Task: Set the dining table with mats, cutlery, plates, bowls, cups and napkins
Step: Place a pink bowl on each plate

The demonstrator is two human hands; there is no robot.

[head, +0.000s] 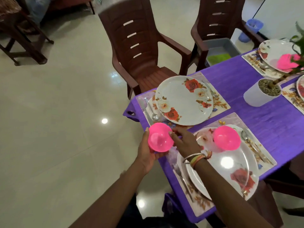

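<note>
The left hand point(145, 150) cups a round, shiny pink plastic bowl point(160, 137) from below, fingers curled round it, at the table point(271, 122) edge. The right hand point(185, 142) touches its rim; I cannot tell if it pinches.

No legible text, label, brand, number or sign anywhere.

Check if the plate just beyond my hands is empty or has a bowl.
Empty. The plate shows only its rose print; the left hand holds a pink bowl short of it.
</note>
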